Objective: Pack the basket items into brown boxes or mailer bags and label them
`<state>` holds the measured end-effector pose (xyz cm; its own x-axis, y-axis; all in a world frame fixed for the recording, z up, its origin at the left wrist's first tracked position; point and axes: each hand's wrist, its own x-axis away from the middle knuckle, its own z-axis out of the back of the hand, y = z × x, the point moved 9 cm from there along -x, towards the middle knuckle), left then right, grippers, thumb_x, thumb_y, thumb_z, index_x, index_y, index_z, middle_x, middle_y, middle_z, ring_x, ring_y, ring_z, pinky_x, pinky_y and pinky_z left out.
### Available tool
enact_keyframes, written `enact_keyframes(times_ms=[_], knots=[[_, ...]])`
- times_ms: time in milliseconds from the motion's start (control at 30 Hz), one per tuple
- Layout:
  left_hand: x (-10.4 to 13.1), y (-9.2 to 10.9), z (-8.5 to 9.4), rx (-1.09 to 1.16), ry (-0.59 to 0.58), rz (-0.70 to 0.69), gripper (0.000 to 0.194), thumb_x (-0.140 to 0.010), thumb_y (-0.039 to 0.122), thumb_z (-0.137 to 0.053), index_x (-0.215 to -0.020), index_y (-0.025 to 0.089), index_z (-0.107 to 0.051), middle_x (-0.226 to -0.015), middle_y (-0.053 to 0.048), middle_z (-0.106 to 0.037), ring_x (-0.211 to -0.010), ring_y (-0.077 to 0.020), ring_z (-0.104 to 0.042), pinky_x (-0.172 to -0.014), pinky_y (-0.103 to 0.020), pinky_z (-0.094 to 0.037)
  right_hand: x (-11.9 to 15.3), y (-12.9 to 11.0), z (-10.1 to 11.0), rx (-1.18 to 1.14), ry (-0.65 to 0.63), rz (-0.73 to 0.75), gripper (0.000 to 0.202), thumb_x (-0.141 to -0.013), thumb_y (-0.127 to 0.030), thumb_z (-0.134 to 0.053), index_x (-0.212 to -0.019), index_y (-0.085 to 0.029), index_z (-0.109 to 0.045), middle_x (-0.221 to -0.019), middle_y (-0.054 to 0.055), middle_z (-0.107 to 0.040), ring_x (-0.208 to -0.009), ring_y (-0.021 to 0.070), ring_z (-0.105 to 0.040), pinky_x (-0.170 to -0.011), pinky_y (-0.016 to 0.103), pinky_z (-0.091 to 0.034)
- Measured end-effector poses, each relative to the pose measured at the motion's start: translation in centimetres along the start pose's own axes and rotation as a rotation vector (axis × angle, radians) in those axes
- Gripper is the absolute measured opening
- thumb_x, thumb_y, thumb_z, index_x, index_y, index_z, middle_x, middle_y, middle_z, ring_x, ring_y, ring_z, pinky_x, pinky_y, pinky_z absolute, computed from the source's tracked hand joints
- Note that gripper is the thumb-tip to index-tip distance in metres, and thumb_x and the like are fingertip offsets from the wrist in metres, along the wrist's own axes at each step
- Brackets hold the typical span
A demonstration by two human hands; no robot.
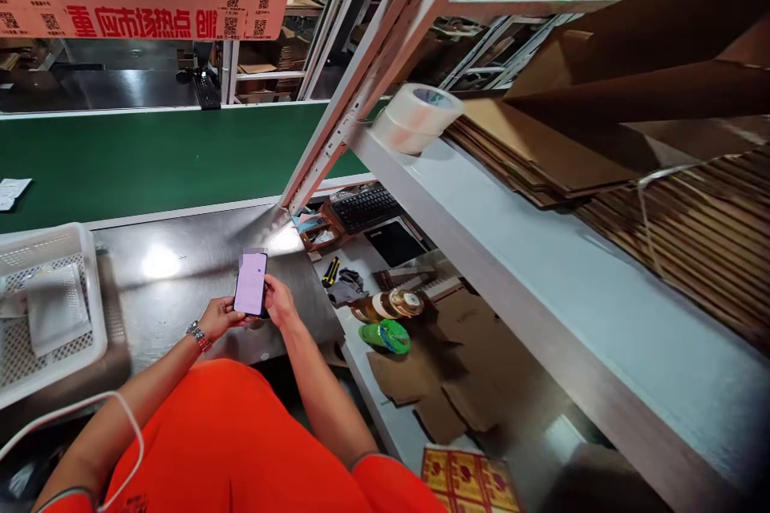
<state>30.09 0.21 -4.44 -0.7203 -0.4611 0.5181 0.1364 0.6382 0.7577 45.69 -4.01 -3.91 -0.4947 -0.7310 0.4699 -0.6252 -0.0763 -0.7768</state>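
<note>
A smartphone with a lit pale screen is held upright over the metal table, close to its front edge. My left hand grips the phone's lower left side, with a metal watch on that wrist. On the phone's right edge, my right hand is closed with its thumb along the side. Some of the fingers are hidden behind the phone. The top of the phone is blurred out.
A white plastic basket with wrapped packets stands at left. Behind the table runs a green conveyor belt. On the right, a shelf carries tape rolls and flattened cardboard boxes. Bottles, a keyboard and a box cutter lie below.
</note>
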Motion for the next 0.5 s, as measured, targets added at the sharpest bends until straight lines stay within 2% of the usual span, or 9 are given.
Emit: enact_keyframes(times_ms=[300, 500], knots=[[-0.05, -0.09, 0.27, -0.031, 0.016, 0.008, 0.046, -0.064, 0.023, -0.105, -0.101, 0.013, -0.081, -0.095, -0.009, -0.086, -0.086, -0.0240, -0.084, -0.082, -0.032, -0.066, -0.06, 0.09, 0.32, 0.002, 0.050, -0.018, 0.036, -0.072, -0.053, -0.088, -0.071, -0.026, -0.065, -0.064, -0.003, -0.071, -0.065, 0.0199, -0.068, -0.065, 0.032, -0.056], [-0.24, -0.33, 0.48, -0.017, 0.010, -0.006, 0.047, -0.063, 0.025, -0.104, -0.102, 0.014, -0.080, -0.095, -0.009, -0.086, -0.086, -0.0240, -0.083, -0.081, -0.032, -0.066, -0.26, -0.01, 0.06, 0.028, 0.029, 0.007, 0.034, -0.071, -0.053, -0.088, -0.076, -0.025, -0.068, -0.071, 0.000, -0.076, -0.079, 0.0241, -0.075, -0.072, 0.034, -0.060]])
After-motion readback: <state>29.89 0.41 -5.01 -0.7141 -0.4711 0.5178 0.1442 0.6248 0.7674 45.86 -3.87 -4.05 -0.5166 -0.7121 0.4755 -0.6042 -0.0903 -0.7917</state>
